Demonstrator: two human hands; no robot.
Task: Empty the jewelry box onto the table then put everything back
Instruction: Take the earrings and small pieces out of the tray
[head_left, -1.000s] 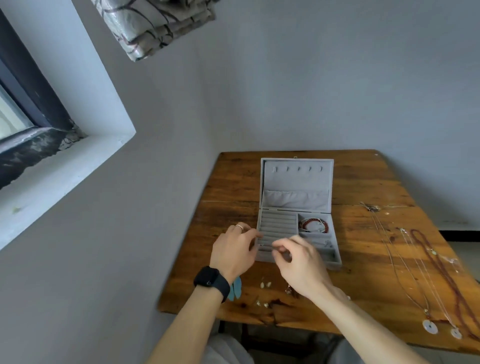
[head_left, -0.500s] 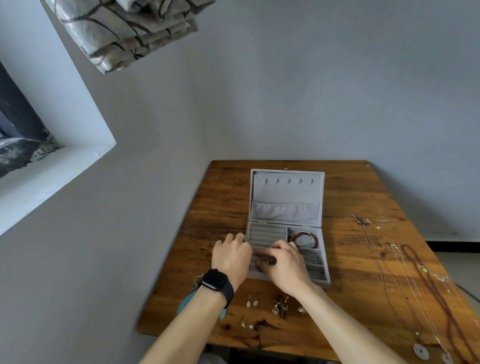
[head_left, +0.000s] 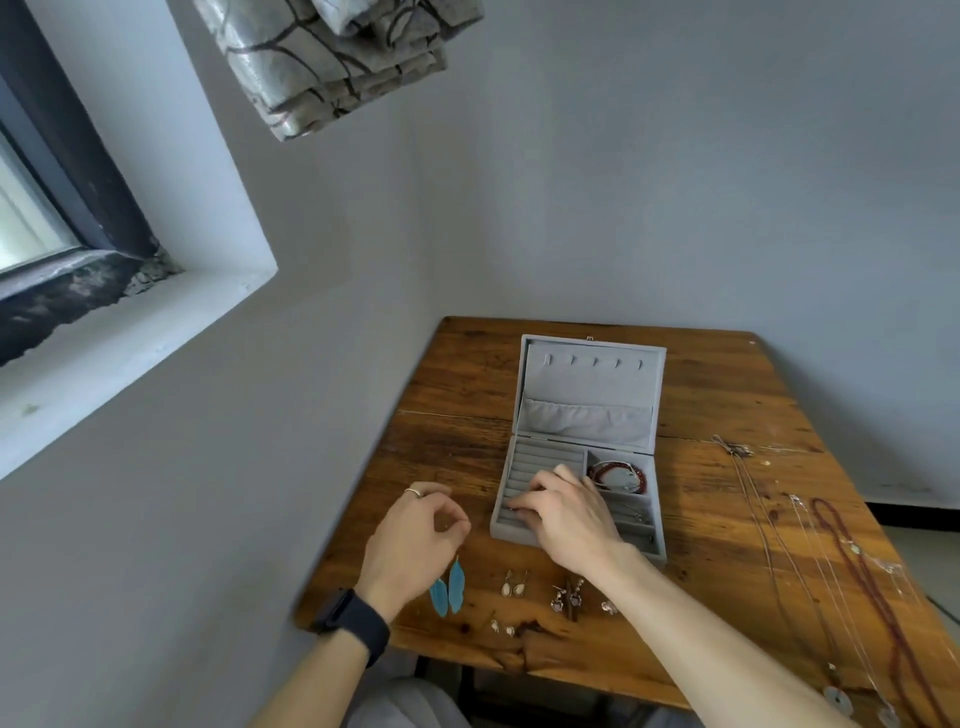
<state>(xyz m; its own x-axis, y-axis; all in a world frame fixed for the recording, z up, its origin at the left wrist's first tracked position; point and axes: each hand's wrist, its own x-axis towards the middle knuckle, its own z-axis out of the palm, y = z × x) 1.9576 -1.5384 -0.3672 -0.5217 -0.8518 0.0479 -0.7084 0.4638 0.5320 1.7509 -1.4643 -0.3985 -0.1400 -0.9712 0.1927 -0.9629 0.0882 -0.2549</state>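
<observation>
The grey jewelry box (head_left: 655, 519) lies open on the wooden table (head_left: 467, 374), its lid (head_left: 592, 384) tilted back. A red bead bracelet (head_left: 618, 475) sits in the box's right compartment. My right hand (head_left: 566, 512) lies over the ring rolls, fingertips pressing into a front slot; what is under them is hidden. My left hand (head_left: 415, 540) hovers left of the box, fingers loosely curled, with nothing visible in it. Just below it lie blue feather earrings (head_left: 449, 592). Small earrings (head_left: 514, 587) and more earrings (head_left: 566, 600) lie in front of the box.
Thin chain necklaces (head_left: 769, 545) and a dark red bead necklace (head_left: 857, 571) stretch along the table's right side, with round pendants (head_left: 837, 699) near the front edge. The table stands in a corner, with a grey wall close on its left and behind.
My left hand has left the box's left edge and moved left, uncovering the feather earrings. My right hand stays on the ring rolls. The camera has tilted.
</observation>
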